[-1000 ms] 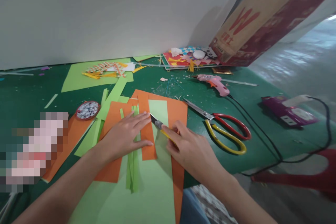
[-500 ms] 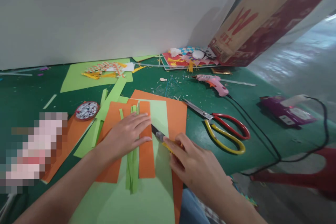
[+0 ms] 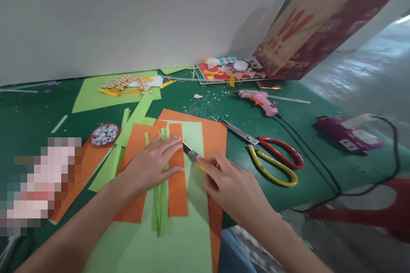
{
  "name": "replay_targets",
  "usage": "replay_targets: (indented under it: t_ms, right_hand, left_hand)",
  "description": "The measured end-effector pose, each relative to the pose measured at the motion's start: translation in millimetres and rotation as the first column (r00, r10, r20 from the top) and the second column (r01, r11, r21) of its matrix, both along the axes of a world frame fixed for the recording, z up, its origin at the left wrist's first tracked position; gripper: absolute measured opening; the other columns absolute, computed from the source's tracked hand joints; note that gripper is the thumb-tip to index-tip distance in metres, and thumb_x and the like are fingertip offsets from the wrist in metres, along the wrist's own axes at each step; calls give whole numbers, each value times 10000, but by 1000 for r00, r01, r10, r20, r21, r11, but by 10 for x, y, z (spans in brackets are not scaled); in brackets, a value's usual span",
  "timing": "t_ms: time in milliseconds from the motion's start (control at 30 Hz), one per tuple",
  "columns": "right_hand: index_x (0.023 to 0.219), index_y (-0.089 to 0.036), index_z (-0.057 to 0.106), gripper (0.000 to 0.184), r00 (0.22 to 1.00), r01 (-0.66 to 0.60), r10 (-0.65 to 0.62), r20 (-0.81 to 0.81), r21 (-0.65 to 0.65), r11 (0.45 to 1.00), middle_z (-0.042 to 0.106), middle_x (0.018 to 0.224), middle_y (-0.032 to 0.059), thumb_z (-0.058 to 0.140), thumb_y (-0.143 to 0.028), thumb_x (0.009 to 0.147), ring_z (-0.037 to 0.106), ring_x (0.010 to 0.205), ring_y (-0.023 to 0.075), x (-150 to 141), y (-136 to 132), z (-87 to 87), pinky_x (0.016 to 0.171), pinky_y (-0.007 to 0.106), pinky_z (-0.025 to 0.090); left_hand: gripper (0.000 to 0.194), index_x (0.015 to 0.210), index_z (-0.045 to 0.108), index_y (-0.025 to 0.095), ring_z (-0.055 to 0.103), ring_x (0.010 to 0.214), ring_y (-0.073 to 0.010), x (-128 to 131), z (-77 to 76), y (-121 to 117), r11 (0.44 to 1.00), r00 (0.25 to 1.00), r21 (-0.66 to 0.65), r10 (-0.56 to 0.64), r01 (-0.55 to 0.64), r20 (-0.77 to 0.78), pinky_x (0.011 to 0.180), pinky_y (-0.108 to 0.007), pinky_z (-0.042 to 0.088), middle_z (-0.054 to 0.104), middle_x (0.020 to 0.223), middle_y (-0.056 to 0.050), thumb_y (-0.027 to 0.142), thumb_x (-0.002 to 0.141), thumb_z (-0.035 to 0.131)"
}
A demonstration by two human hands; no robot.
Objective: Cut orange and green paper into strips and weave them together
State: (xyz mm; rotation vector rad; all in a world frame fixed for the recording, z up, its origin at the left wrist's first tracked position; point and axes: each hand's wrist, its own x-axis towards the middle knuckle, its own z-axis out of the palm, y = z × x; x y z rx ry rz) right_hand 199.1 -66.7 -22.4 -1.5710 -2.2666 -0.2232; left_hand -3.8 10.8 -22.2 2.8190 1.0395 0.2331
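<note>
The right hand grips a cutter beside the orange strip, which points at the far edge of the desk beneath the flat, unclenched left hand.

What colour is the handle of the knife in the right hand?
The handle shows yellow where the right hand leaves it uncovered; head view.
</note>
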Motion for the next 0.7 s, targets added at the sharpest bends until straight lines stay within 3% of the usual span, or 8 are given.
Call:
replay_targets:
  t_ms: [333, 600, 700]
  right_hand:
    - [1075, -173, 654, 376, 998, 37, -35, 47, -49, 998, 598, 823, 57, 407, -122, 796, 553, 556, 92, 14, 159, 8, 424, 203, 301]
    - [1059, -147, 645, 359, 999, -5, 5, 37, -8, 1000, 571, 792, 45, 428, -108, 776, 542, 539, 96, 21, -38, 6, 412, 215, 310]
    - [1058, -156, 642, 363, 999, -11, 12, 33, -14, 1000, 568, 791, 45, 408, -108, 784, 525, 522, 92, 19, -86, 9, 405, 215, 310]
  left_hand:
    - [610, 1304, 466, 158, 447, 1271, -228, -6, -9, 5, 999, 1000, 41, -18, 17, 15, 1105, -414, 304, 480, 1383, -94, 583, 899, 303]
    - [459, 1140, 596, 165, 576, 1127, -210, 24, 8, -36, 987, 995, 136, -91, 85, 41, 1086, -412, 343, 632, 1208, -77, 481, 934, 334]
    - [485, 1180, 574, 159, 556, 1150, -221, 36, -19, -17, 990, 996, 122, -81, 76, 34, 1088, -422, 332, 612, 1234, -92, 496, 928, 333]
